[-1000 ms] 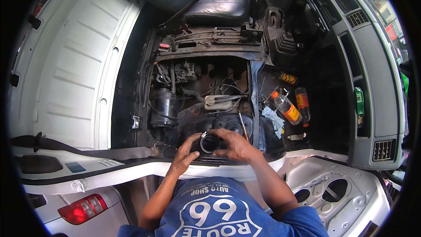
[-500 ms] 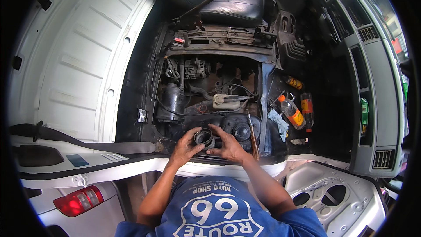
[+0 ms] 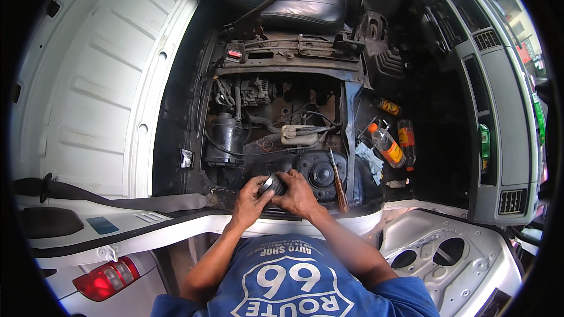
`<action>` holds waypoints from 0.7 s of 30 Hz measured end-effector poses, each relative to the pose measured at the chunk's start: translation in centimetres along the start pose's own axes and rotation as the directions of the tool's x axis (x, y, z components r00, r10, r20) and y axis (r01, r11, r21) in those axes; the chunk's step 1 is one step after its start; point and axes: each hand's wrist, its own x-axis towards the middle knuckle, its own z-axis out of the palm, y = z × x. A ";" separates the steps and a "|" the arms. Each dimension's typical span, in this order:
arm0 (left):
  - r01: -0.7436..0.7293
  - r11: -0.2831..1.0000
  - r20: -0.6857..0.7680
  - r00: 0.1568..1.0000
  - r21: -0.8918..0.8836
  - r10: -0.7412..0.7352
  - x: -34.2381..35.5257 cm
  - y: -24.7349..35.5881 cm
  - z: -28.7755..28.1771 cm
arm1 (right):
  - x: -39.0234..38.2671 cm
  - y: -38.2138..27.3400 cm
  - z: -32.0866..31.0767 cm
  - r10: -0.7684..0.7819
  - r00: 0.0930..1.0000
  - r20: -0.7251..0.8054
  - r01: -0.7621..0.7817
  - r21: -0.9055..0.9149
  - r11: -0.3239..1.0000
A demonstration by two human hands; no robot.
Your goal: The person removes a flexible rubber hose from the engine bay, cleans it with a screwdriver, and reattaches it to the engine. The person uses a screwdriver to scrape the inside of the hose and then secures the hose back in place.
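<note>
A short, dark, ribbed round tube [image 3: 275,185] is held between both hands over the near edge of the open engine bay. My left hand [image 3: 249,199] grips its left side, thumb and fingers curled around it. From the other side my right hand [image 3: 298,197] closes on it, covering part of its wall. The tube lies tilted, and a pale patch shows at its left end. Just right of my right hand, a screwdriver [image 3: 339,191] with a brownish handle rests beside a round black mount [image 3: 321,174].
Beyond my hands, the bay holds a black canister [image 3: 225,137], an off-white reservoir [image 3: 296,135] and an alternator [image 3: 257,91]. To the right lie an orange-capped bottle [image 3: 388,147], another bottle [image 3: 406,141] and a blue cloth [image 3: 370,161]. A seat [image 3: 311,9] is tipped back at the far side.
The tube has turned in my hands: its open mouth faced up before, and now its ribbed side shows. My right hand has closed in around it.
</note>
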 end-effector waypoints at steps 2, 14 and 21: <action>0.051 0.999 -0.021 0.998 -0.013 -0.051 -0.3 -0.8 0.2 | -0.3 0.0 0.4 0.004 1.000 -0.015 -0.004 -0.033 0.999; 0.082 0.997 -0.018 0.996 -0.013 -0.082 -0.7 -2.6 -0.3 | -0.7 1.2 3.9 -0.084 0.993 -0.088 0.084 0.003 0.996; 0.145 0.985 -0.069 0.986 -0.095 -0.152 -0.7 -3.2 0.0 | -0.9 0.5 4.2 -0.056 0.996 -0.070 0.051 -0.073 0.996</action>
